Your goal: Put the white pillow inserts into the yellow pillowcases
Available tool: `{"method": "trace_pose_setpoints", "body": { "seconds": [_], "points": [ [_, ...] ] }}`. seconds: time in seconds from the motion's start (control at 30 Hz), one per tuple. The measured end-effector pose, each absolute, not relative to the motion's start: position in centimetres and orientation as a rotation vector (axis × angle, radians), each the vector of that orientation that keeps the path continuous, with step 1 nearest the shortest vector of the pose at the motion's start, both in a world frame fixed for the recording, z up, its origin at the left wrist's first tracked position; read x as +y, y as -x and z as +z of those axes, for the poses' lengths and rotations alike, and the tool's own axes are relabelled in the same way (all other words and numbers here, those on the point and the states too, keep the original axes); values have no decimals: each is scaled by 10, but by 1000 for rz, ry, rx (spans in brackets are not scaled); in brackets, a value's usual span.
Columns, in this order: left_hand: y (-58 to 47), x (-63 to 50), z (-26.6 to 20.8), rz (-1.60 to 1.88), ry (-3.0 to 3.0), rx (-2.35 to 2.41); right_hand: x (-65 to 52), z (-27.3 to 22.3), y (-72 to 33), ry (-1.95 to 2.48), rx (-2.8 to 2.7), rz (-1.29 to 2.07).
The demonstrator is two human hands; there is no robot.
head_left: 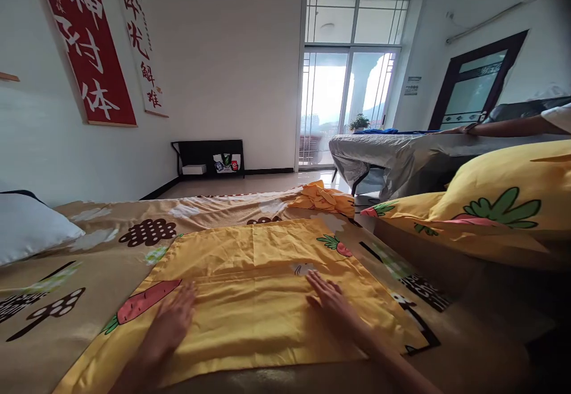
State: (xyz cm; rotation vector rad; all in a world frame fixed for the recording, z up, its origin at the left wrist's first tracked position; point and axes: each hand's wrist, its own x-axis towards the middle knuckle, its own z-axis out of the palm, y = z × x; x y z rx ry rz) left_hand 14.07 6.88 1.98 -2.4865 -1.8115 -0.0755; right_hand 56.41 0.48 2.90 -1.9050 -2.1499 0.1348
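A yellow pillowcase (pixel 250 316) printed with carrots lies spread out, with creases across it, on a tan patterned bed cover (pixel 102 263). My left hand (pixel 176 316) rests on its left part beside a large printed carrot, fingers stretched forward and slightly smeared by motion. On the right part, my right hand (pixel 330 299) lies with its fingers extended near a small grey print. Both palms face down on the cloth, and neither hand grips anything.
A crumpled yellow cloth (pixel 323 197) lies at the far edge. Yellow carrot-print bedding (pixel 504 197) is heaped at right; a white pillow (pixel 35 227) sits at left. Behind, another person's arm (pixel 513 126) rests on a covered table (pixel 383 150). A black bench (pixel 207 159) stands by the wall.
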Motion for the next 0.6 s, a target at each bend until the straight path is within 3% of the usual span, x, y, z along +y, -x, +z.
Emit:
{"method": "trace_pose_setpoints", "body": {
  "seconds": [0.13, 0.3, 0.47, 0.6],
  "points": [
    [-227, 82, 40, -129, 3073, -1457, 3, 42, -474, 1315, -2480, 381],
    [-257, 89, 33, -242, 3142, -1384, -17, 31, -435, 781, -2662, 411],
    [-203, 53, 17, -433, 2936, -1248, -35, 24, -472, 597, -2693, 306],
    [-138, 14, -5, -599, 2751, -885, -46, 15, -512, 749, -2478, -16]
  ]
}}
